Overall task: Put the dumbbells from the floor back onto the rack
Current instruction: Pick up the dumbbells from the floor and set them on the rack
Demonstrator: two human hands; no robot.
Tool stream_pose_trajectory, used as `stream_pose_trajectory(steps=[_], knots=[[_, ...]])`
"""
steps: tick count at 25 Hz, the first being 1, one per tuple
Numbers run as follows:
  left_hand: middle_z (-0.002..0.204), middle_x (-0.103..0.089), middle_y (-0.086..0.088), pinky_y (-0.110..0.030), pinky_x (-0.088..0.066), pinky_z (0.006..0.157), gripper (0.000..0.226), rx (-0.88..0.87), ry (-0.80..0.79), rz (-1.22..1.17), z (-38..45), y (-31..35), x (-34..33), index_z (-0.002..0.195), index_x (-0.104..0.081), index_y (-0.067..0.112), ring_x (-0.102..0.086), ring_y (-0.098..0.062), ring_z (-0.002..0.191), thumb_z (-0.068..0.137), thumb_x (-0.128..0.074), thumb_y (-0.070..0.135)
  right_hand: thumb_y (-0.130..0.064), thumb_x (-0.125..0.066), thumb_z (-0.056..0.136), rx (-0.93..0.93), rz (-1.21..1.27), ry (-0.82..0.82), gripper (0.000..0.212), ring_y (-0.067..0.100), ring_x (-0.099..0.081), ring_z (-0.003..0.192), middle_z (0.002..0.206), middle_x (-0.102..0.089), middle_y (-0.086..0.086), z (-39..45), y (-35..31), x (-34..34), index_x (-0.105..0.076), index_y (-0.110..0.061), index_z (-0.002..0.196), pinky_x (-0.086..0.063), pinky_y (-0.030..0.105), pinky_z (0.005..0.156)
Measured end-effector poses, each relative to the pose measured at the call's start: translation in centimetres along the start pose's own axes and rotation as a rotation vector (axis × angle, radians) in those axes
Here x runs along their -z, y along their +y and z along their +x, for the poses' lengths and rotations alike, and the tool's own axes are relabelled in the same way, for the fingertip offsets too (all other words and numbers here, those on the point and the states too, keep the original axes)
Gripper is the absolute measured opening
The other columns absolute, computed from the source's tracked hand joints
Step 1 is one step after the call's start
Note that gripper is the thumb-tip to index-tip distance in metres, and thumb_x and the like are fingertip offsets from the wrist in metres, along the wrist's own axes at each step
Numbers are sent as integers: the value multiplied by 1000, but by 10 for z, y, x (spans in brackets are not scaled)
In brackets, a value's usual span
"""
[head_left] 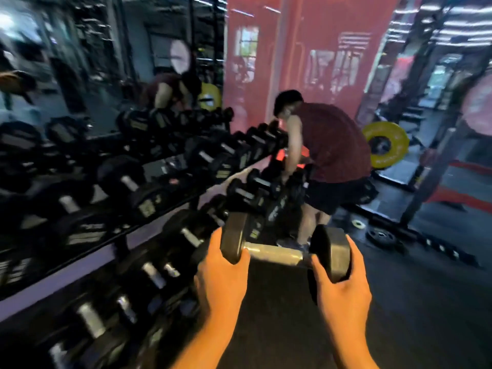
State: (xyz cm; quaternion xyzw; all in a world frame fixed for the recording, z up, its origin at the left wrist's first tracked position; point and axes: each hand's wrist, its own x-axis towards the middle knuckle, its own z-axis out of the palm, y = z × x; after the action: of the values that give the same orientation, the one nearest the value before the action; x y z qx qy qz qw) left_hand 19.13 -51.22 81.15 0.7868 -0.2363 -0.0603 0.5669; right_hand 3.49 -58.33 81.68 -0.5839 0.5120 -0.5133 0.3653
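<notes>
A black dumbbell (277,253) with a silver handle hangs in the air in front of me, held level by both ends. My left hand (222,278) cups its left head from below. Its right head rests in my right hand (343,291). The dumbbell rack (149,179) runs along my left side in tiers, filled with several black dumbbells. The held dumbbell is just right of the lower tier, apart from it. The picture is blurred by motion.
Another person (327,153) in a dark red top bends over the far end of the rack. A yellow weight plate (386,147) leans behind them. Small plates (380,237) lie on the dark floor at right. A mirror (80,75) backs the rack.
</notes>
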Motion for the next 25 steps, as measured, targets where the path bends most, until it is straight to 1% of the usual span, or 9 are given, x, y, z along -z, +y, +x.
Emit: stream_pose_trajectory(steps=[2,5,9,11,14,16,18,20,25], knots=[[92,-67,12,-30,-51,75,48,44,118,-34,31,-25,76,126,-56,47,-68,-21,91,86,-78,32,-27,-81,85,48,53,-126,71,24,-63,119,125,-67,-2,-36,-31,-69,-49,-36,148,-47,34,93],[97,-73,9,-42,-59,75,55,106,338,37,64,-65,195,134,-54,45,-71,-23,91,85,-77,38,-29,-82,84,91,124,-320,70,23,-66,116,123,-69,-1,-107,-77,-168,-51,-34,146,-46,30,91],[81,-62,14,-33,-47,68,49,181,604,119,91,-108,348,132,-56,43,-71,-25,92,87,-75,36,-34,-82,83,133,189,-566,70,29,-65,115,120,-70,-1,-213,-140,-286,-50,-39,145,-50,43,100],[79,-59,15,-31,-42,69,49,228,714,141,95,-123,402,134,-56,40,-71,-26,94,89,-74,35,-39,-81,82,162,197,-666,70,34,-68,105,112,-72,4,-254,-159,-332,-48,-43,144,-53,47,98],[86,-67,13,-32,-44,73,46,316,911,143,103,-158,486,133,-55,41,-71,-23,92,90,-71,37,-40,-79,83,237,244,-871,68,24,-64,86,109,-73,19,-326,-191,-408,-44,-52,140,-54,49,93],[75,-57,22,-29,-38,68,44,361,1039,151,109,-181,538,129,-57,40,-62,-13,78,89,-74,35,-35,-80,85,290,327,-1006,66,22,-66,98,116,-71,5,-375,-213,-457,-48,-45,142,-54,44,98],[72,-51,26,-28,-35,64,43,398,1158,149,118,-202,585,126,-59,40,-51,-6,71,87,-77,34,-30,-80,86,326,407,-1116,66,8,-68,105,116,-68,-9,-423,-232,-505,-50,-35,146,-52,27,94],[72,-54,24,-27,-34,63,43,404,1269,138,127,-218,625,125,-59,40,-49,-3,68,87,-76,33,-27,-80,86,338,470,-1216,67,3,-65,111,120,-68,-9,-462,-249,-547,-52,-32,146,-46,19,91],[74,-58,23,-8,-27,58,42,473,1535,161,141,-250,723,124,-60,38,-48,10,64,86,-76,31,-34,-78,85,421,559,-1447,67,15,-56,133,141,-62,-5,-572,-297,-635,-52,-31,146,-45,40,111]])
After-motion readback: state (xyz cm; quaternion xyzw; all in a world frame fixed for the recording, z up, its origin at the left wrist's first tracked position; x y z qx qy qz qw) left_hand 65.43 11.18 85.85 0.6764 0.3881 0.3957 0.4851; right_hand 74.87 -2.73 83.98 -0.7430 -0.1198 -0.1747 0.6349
